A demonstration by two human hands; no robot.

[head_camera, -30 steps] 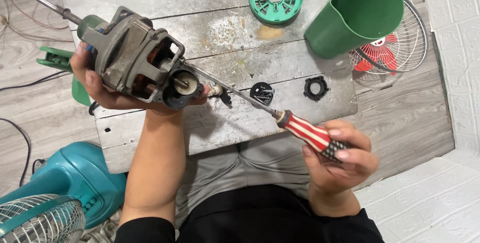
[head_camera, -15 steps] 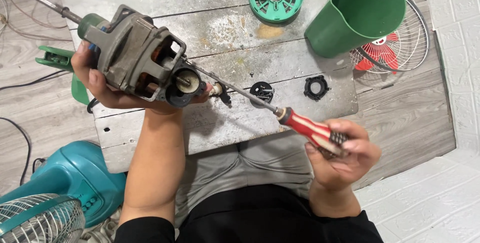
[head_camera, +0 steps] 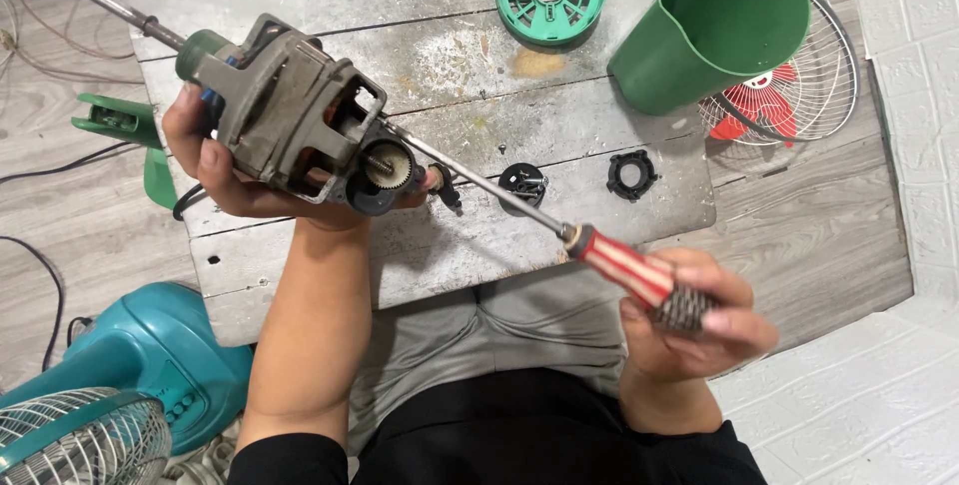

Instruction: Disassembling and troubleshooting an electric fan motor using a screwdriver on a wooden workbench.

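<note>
Grey motor (head_camera: pixel 290 115) gripped in left hand (head_camera: pixel 215 170); right hand (head_camera: pixel 699 320) clasps screwdriver (head_camera: pixel 639 275), tip at a motor screw. We judge turning comes next.

Left hand (head_camera: pixel 215 170) cupped palm-up with forearm raised; right hand (head_camera: pixel 689 320) fisted, fingers curled tight.

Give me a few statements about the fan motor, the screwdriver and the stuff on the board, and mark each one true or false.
1. The left hand holds the fan motor above the wooden board. True.
2. The right hand grips a screwdriver with a solid blue handle. False: the handle is striped red and white.
3. The screwdriver's tip reaches the motor. True.
4. The green plastic housing rests at the board's right edge. True.
5. Two black ring parts sit on the motor. False: they lie on the board.
</note>
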